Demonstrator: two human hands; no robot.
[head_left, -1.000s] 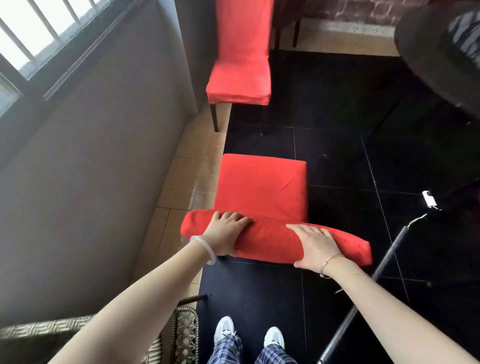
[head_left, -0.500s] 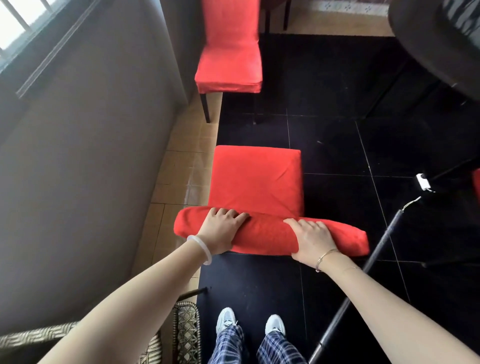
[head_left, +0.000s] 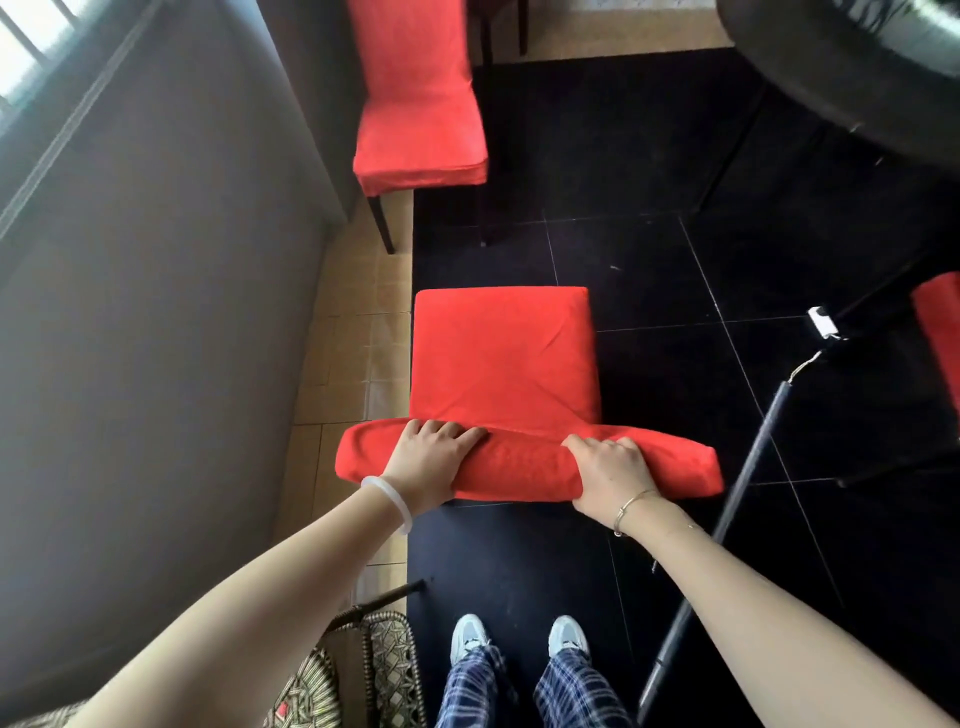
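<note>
Red fabric-covered chair (head_left: 501, 364) stands on the dark tiled floor (head_left: 675, 270) directly ahead of the person, with its seat pointing away. Its padded top rail (head_left: 524, 465) runs left to right across the view, just beyond the feet. Left hand (head_left: 434, 465) and right hand (head_left: 608, 475) both clasp that rail from the near side, fingers curled over its far edge. They sit apart on either side of its middle, so neither is nearer. Any push or pull would probably run square to the rail, along the seat's depth, toward a second red-covered chair (head_left: 421, 104) by the grey wall (head_left: 156, 364). The legs and the backrest's face are hidden beneath the rail, and the thumbs cannot be seen. A black pole (head_left: 727, 493) slants just beside the rail's right end; whether it touches is unclear.
</note>
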